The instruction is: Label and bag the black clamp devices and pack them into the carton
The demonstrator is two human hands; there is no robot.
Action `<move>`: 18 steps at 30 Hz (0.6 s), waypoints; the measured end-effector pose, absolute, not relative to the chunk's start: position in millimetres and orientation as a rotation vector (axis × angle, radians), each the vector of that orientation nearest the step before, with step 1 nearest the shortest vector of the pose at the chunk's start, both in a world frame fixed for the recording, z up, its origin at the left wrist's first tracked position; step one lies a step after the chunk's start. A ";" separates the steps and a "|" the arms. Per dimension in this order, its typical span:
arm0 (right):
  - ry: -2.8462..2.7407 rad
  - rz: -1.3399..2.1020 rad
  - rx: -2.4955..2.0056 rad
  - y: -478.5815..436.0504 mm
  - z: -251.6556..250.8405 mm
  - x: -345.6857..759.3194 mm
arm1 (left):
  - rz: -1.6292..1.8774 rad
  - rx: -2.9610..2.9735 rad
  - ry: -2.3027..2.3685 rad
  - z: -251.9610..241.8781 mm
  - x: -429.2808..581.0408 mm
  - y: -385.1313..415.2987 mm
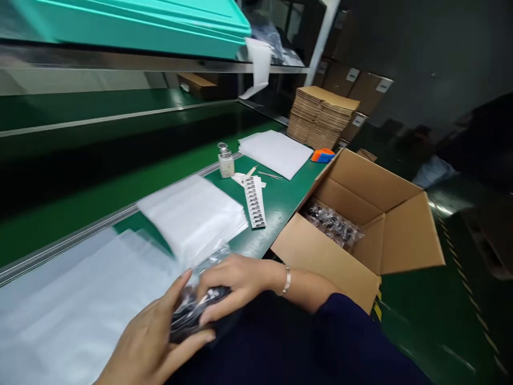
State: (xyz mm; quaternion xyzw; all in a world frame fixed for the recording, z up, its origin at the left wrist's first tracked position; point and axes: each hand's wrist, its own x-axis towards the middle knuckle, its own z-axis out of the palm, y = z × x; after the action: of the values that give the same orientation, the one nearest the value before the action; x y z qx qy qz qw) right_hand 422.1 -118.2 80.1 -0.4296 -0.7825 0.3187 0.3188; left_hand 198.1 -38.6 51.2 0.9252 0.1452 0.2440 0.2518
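Both my hands hold a clear plastic bag with a black item (196,313) inside, at the near edge of the green table (276,200). My left hand (154,337) cups the bag from below and the left, fingers curled round it. My right hand (236,280), with a silver bracelet on the wrist, lies over the top of the bag with its fingers pressed on it. Just beyond the hands sits a stack of white bags (192,214). Large white sheets (76,310) cover the table to the left.
An open cardboard box (385,214) at the right holds several bagged black items (332,224). On the table lie a label strip (254,200), a small white bottle (225,160), white sheets (276,152) and an orange-blue tool (323,155). Flat cardboard is stacked (320,115) behind.
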 end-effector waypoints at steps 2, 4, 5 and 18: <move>-1.764 0.744 -1.294 -166.7 79.2 458.6 | 0.774 2.500 0.227 54.1 226.5 -42.5; -1.334 0.464 -1.542 -227.6 82.2 500.8 | 0.853 2.478 0.125 46.5 254.5 -43.7; -1.114 0.230 -1.645 -259.8 84.9 522.5 | 0.846 2.485 0.090 38.4 268.7 -43.5; -0.173 0.146 -3.261 -362.3 -19.1 687.3 | 0.239 2.766 -0.221 -67.4 364.4 -56.3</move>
State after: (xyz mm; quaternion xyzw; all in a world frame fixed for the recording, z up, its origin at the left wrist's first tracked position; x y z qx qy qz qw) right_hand 687.3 -362.3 -19.1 -0.9956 -0.0528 0.0444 -0.0637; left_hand 364.4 -56.3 -67.4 0.9774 -0.0781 0.0844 0.1772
